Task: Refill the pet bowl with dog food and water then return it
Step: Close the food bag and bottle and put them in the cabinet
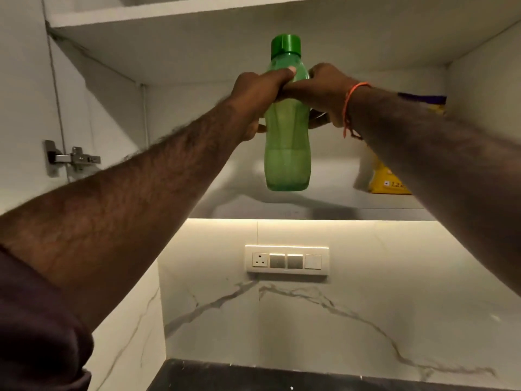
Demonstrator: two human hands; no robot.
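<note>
A green translucent water bottle [287,153] with a green screw cap stands upright on or just above the lower shelf [352,201] of an open wall cupboard. Both hands wrap its upper body. My left hand [255,100] grips it from the left with the thumb across the front. My right hand [324,94], with an orange thread on the wrist, grips it from the right. A yellow and purple food bag [386,182] stands on the same shelf to the right, mostly hidden behind my right forearm. No pet bowl is in view.
An upper shelf [169,26] hangs close above the bottle's cap. A cupboard door hinge [73,158] sits on the left wall. Below the shelf are a lit marble backsplash with a switch panel [287,259] and a dark countertop [253,376].
</note>
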